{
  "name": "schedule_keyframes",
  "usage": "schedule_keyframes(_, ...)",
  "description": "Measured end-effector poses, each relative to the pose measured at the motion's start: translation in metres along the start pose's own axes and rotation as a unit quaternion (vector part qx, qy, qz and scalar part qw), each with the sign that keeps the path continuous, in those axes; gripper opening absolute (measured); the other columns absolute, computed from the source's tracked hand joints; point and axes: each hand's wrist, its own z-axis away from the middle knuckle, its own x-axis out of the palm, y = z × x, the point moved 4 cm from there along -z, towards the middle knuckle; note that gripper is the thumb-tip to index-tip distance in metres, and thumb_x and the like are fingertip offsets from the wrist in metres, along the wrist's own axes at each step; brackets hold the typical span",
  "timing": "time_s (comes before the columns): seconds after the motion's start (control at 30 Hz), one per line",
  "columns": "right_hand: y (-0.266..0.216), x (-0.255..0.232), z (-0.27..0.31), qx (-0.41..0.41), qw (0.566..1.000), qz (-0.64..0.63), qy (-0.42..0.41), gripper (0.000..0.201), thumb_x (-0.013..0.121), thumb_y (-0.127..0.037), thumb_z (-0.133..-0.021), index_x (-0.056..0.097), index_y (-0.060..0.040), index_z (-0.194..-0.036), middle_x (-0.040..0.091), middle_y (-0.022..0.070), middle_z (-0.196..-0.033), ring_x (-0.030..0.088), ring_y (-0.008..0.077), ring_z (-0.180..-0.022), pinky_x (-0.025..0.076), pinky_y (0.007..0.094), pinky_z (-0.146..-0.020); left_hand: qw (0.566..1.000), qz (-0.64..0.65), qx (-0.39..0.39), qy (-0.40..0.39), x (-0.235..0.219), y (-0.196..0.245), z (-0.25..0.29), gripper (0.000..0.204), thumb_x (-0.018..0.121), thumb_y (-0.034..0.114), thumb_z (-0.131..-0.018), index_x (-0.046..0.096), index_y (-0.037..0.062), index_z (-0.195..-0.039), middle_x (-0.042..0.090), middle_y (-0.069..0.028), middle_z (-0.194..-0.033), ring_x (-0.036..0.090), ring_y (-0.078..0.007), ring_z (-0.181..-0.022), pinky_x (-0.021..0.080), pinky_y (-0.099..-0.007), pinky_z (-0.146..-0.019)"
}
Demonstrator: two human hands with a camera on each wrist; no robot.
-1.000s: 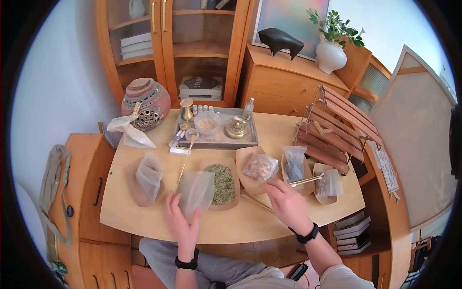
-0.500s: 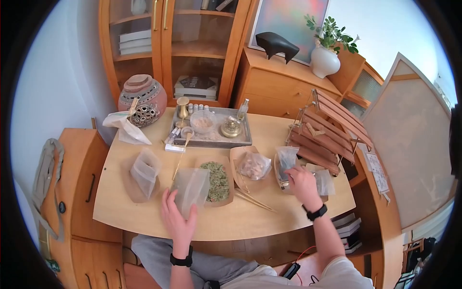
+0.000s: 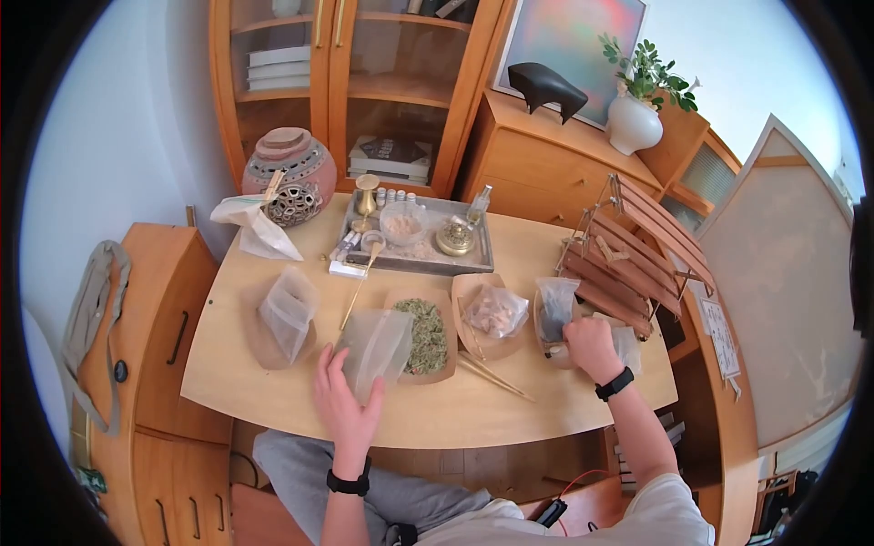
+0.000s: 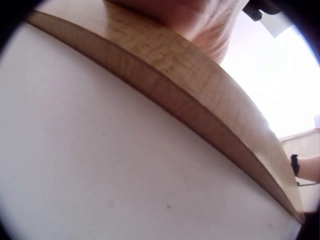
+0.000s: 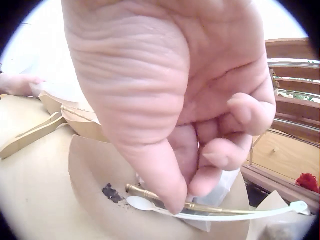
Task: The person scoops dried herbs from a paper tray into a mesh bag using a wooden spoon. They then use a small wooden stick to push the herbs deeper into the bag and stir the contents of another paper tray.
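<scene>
In the head view my left hand [image 3: 348,400] holds a translucent pouch [image 3: 375,341] by its lower left corner, thumb in front. The pouch overlaps the left edge of a paper tray of dried green herbs [image 3: 424,337]. Over a paper tray [image 5: 90,165] with dark crumbs, my right hand [image 5: 170,100] pinches with thumb and fingertips where a small white spoon [image 5: 141,203] and a slim brass rod [image 5: 225,210] run together. Its other fingers are curled. A pouch with dark contents [image 3: 555,305] lies in that tray, partly behind the hand.
Wooden tongs [image 3: 496,378] lie on the table [image 3: 437,423] between my hands. A bag of pinkish chunks [image 3: 496,312] sits in another paper tray. Behind stands a grey tray [image 3: 410,264] with a brass burner [image 3: 454,238]; a slatted wooden rack [image 3: 624,259] stands at right.
My right hand has moved right, away from the pinkish chunks and down to the spoon and rod. The tongs, partly covered before, lie in full view. The left hand keeps its place.
</scene>
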Motion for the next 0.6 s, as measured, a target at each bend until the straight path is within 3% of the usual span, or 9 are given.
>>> schedule_keyframes(0.1, 0.005, -0.011, 0.001, -0.03, 0.998, -0.024, 0.047, 0.007, 0.069, -0.014, -0.085, 0.076, -0.013, -0.087, 0.073, 0.0057, -0.078, 0.075, 0.0264, -0.073, 0.057, 0.0359, -0.062, 1.0, -0.001, 0.0, 0.005, 0.0, -0.002, 0.0, 0.066, 0.078, 0.024, -0.084, 0.051, 0.0032, -0.141, 0.048, -0.0221, -0.151, 0.046, -0.0432, -0.138, 0.036, -0.0527, -0.114)
schedule_keyframes(0.17, 0.018, -0.036, 0.005, 0.061, 0.98, -0.131, 0.134, 0.008, 0.066, -0.011, -0.089, 0.072, -0.0113, -0.094, 0.072, 0.0102, -0.077, 0.073, 0.0282, -0.071, 0.057, 0.0383, -0.065, 1.0, -0.003, -0.003, 0.008, 0.001, -0.002, 0.001, 0.065, 0.078, 0.024, -0.085, 0.051, 0.0031, -0.14, 0.048, -0.0218, -0.151, 0.046, -0.043, -0.138, 0.036, -0.0524, -0.114)
schedule_keyframes(0.2, 0.018, -0.056, 0.006, 0.057, 0.98, -0.134, 0.138, 0.008, 0.066, -0.011, -0.089, 0.072, -0.0113, -0.094, 0.072, 0.0102, -0.077, 0.073, 0.0282, -0.071, 0.057, 0.0383, -0.065, 1.0, 0.007, -0.003, 0.014, 0.001, -0.002, 0.001, 0.064, 0.078, 0.024, -0.086, 0.051, 0.003, -0.14, 0.049, -0.0218, -0.15, 0.046, -0.0428, -0.138, 0.037, -0.0519, -0.114)
schedule_keyframes(0.27, 0.028, -0.108, 0.017, 0.147, 0.877, -0.359, 0.281, 0.006, 0.065, -0.007, -0.096, 0.066, -0.0082, -0.102, 0.075, 0.0097, -0.083, 0.072, 0.0218, -0.069, 0.055, 0.0315, -0.062, 1.0, 0.008, 0.0, 0.024, 0.001, -0.003, -0.001, 0.062, 0.077, 0.024, -0.087, 0.051, 0.0029, -0.14, 0.049, -0.0218, -0.15, 0.047, -0.0426, -0.137, 0.037, -0.0514, -0.114)
schedule_keyframes(0.3, 0.02, -0.119, 0.021, 0.147, 0.874, -0.366, 0.283, 0.006, 0.065, -0.007, -0.096, 0.066, -0.0082, -0.102, 0.075, 0.0097, -0.083, 0.072, 0.0218, -0.069, 0.055, 0.0315, -0.062, 1.0, 0.009, -0.009, 0.028, 0.002, -0.004, -0.001, 0.061, 0.076, 0.024, -0.088, 0.052, 0.0027, -0.14, 0.05, -0.0219, -0.15, 0.047, -0.0426, -0.137, 0.037, -0.051, -0.114)
schedule_keyframes(0.37, -0.002, -0.124, 0.024, 0.136, 0.664, -0.693, 0.245, 0.008, 0.061, -0.006, -0.104, 0.062, -0.0036, -0.111, 0.076, 0.0094, -0.095, 0.074, 0.0184, -0.075, 0.054, 0.0273, -0.062, 0.999, 0.008, -0.015, 0.03, 0.004, -0.004, -0.002, 0.061, 0.076, 0.024, -0.089, 0.052, 0.0026, -0.14, 0.05, -0.022, -0.149, 0.047, -0.0426, -0.137, 0.037, -0.0507, -0.114)
schedule_keyframes(0.4, -0.022, -0.124, 0.022, 0.094, 0.621, -0.751, 0.202, 0.011, 0.057, -0.008, -0.107, 0.059, -0.004, -0.116, 0.075, 0.0085, -0.099, 0.073, 0.0145, -0.078, 0.052, 0.0238, -0.062, 0.999, 0.012, -0.018, 0.034, 0.004, -0.005, -0.002, 0.06, 0.076, 0.024, -0.089, 0.052, 0.0026, -0.14, 0.05, -0.0221, -0.149, 0.047, -0.0427, -0.137, 0.037, -0.0507, -0.114)
schedule_keyframes(0.47, -0.063, -0.122, 0.017, 0.075, 0.543, -0.829, 0.115, 0.013, 0.057, -0.01, -0.108, 0.06, -0.0032, -0.118, 0.075, 0.0084, -0.102, 0.072, 0.0137, -0.08, 0.053, 0.0236, -0.065, 0.999, 0.011, -0.023, 0.039, 0.004, -0.005, -0.001, 0.059, 0.076, 0.024, -0.089, 0.052, 0.0025, -0.139, 0.05, -0.0222, -0.149, 0.047, -0.0428, -0.137, 0.037, -0.0508, -0.114)
schedule_keyframes(0.6, -0.114, -0.1, 0.019, 0.066, 0.475, -0.876, 0.053, 0.015, 0.056, -0.012, -0.109, 0.062, -0.003, -0.12, 0.075, 0.0074, -0.107, 0.071, 0.0127, -0.086, 0.053, 0.0237, -0.069, 0.999, 0.026, -0.025, 0.024, 0.001, -0.005, -0.001, 0.057, 0.074, 0.024, -0.09, 0.053, 0.0022, -0.138, 0.05, -0.0224, -0.149, 0.047, -0.0427, -0.137, 0.036, -0.0509, -0.115)
